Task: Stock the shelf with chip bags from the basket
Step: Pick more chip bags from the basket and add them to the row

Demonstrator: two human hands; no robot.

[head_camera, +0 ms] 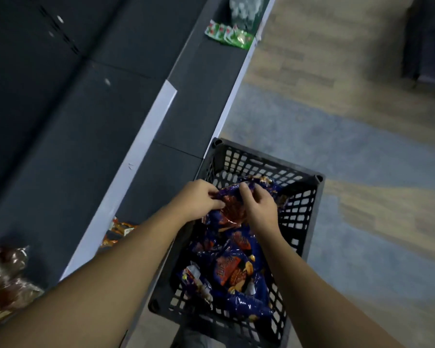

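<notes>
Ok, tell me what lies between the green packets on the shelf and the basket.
Only bare dark shelf between green packets and basket, in the head view.

Dim, bluish light throughout. The floor [349, 136] beyond the basket [264, 162] is smeared by motion blur. Small glints of glare sit on the chip bags [236, 272] inside it.

dark blue chip bags [232, 272] with orange-red prints, black lattice basket [296, 212], green packets [227, 35].

My left hand [199, 198] and right hand [258, 207] both grip one blue-and-orange chip bag [232, 209] atop more bags [234, 275] in a black mesh basket [299, 177], just right of a dark shelf [186, 116].
</notes>
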